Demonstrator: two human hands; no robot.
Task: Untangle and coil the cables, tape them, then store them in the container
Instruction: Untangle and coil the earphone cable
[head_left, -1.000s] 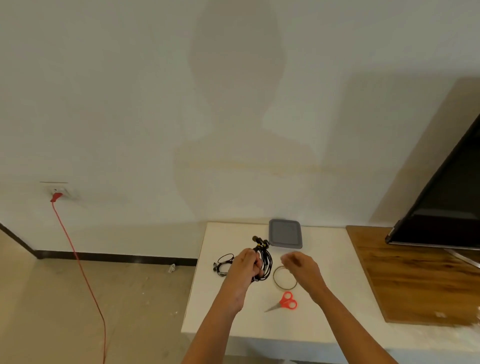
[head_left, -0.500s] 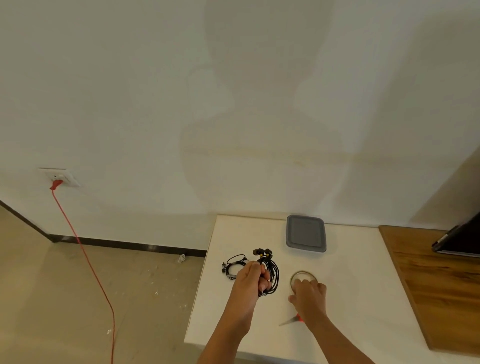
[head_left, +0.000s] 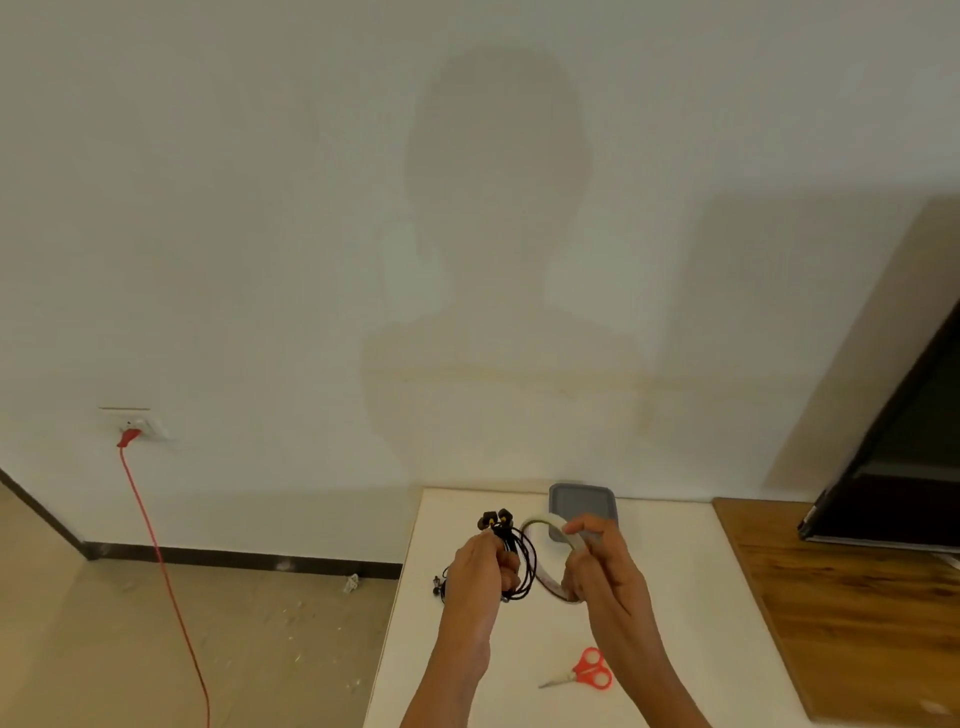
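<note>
Above the white table: left hand grips the coiled black cable, and right hand holds the tape roll just right of it.
Left fingers are curled round the bundle, with two plugs sticking up at the far end. Right thumb and fingers pinch the roll's right side. The ring stands on edge next to the coil; can't tell if they touch. Grey container sits at the table's far edge, behind the roll. Red scissors lie on the near side, just left of the right forearm. Second small black cable is on the table, mostly hidden by the left hand. Wooden board is right of the table. Red cord drops from the wall outlet to the floor at far left.
</note>
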